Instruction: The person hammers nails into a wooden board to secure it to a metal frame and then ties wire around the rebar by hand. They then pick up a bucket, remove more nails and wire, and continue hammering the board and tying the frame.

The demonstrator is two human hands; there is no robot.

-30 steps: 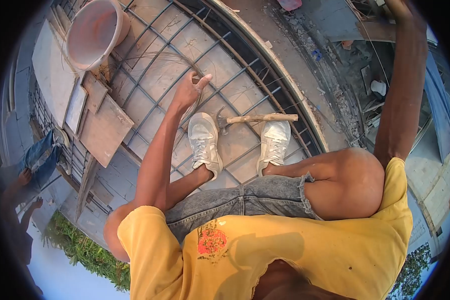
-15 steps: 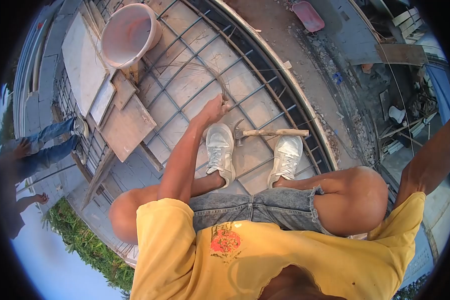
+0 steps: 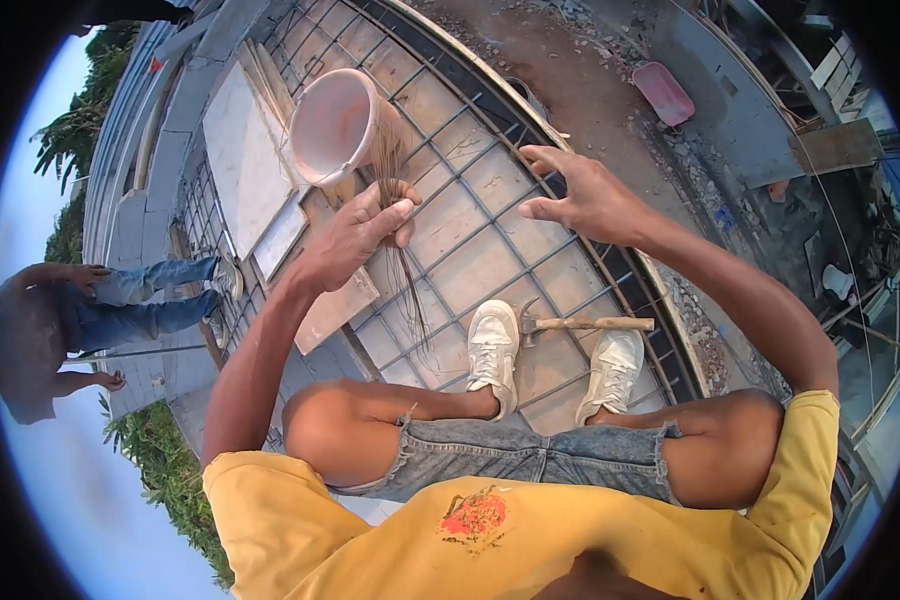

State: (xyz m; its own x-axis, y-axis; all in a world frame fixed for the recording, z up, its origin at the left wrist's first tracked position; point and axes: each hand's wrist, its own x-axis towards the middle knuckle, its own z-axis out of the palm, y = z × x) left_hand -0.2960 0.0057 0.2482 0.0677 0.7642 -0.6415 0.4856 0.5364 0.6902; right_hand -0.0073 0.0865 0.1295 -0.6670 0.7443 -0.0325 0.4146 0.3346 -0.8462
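A bundle of thin tie wires (image 3: 406, 285) is held in my left hand (image 3: 355, 232), its fingers closed around the middle and the loose ends sticking out above and below. My right hand (image 3: 592, 198) is held out over the rebar grid (image 3: 511, 217), thumb and fingers apart, with nothing in it. A claw hammer (image 3: 595, 324) with a wooden handle lies across the bars near my white shoes (image 3: 494, 347). The wires partly overlap the side of a pale pink bucket (image 3: 332, 122).
Flat boards (image 3: 253, 165) lie on the grid to the left. A curved formwork edge (image 3: 530, 115) borders the right side, above rubble and a pink tub (image 3: 663, 94). Another person (image 3: 145, 300) in jeans stands at the far left.
My left hand has lifted the wire bundle from low over the grid. My right hand has come in from the right side, open. The view has shifted, moving the bucket and hammer right and down.
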